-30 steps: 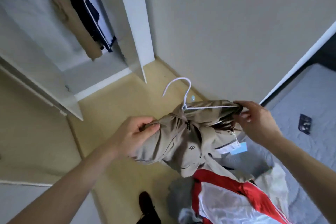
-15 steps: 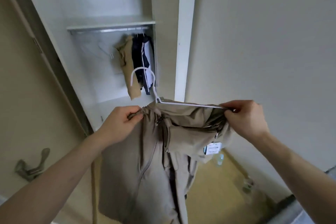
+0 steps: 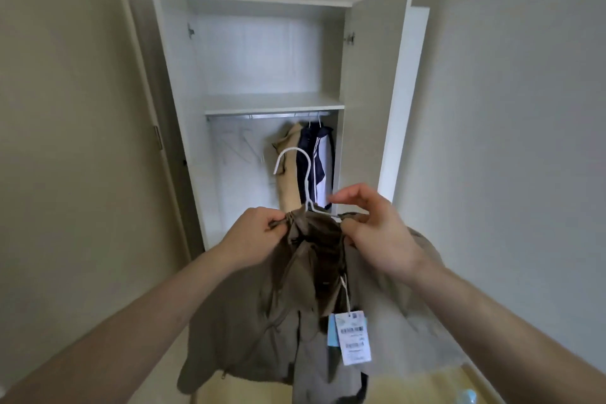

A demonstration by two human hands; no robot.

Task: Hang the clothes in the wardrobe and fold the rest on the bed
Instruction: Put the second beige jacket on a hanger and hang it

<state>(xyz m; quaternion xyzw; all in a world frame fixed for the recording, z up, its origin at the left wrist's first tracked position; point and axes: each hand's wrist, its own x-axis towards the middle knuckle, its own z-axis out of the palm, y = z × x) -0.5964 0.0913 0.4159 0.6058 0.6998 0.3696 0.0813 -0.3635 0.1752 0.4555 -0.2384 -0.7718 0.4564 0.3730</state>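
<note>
Before the open wardrobe: a person holds a jacket up at near centre, both bare arms reaching in from the near edge.
Jacket: the khaki jacket [image 3: 295,298] hangs from a white hanger [image 3: 303,180], its body drooping down toward the near edge, with the hanger's hook standing up above the collar.
Left hand: the left hand [image 3: 252,233] pinches the bunched collar fabric at the left shoulder, fingers curled round it.
Right hand: the right hand [image 3: 373,226] holds the collar just right of the hanger's neck with thumb and lower fingers, while the upper fingers are spread loose above it.
Tag: a white price tag [image 3: 354,336] with barcodes dangles on a cord from the collar, a blue card behind it.
Wardrobe: the wardrobe [image 3: 272,102] stands far centre with doors swung open; a rail [image 3: 267,115] runs under the shelf.
Hung clothes: a beige garment [image 3: 288,170] and a navy and white jacket [image 3: 316,164] hang at the right end of the rail.
Spare hangers: pale hangers [image 3: 239,144] hang at the left.
</note>
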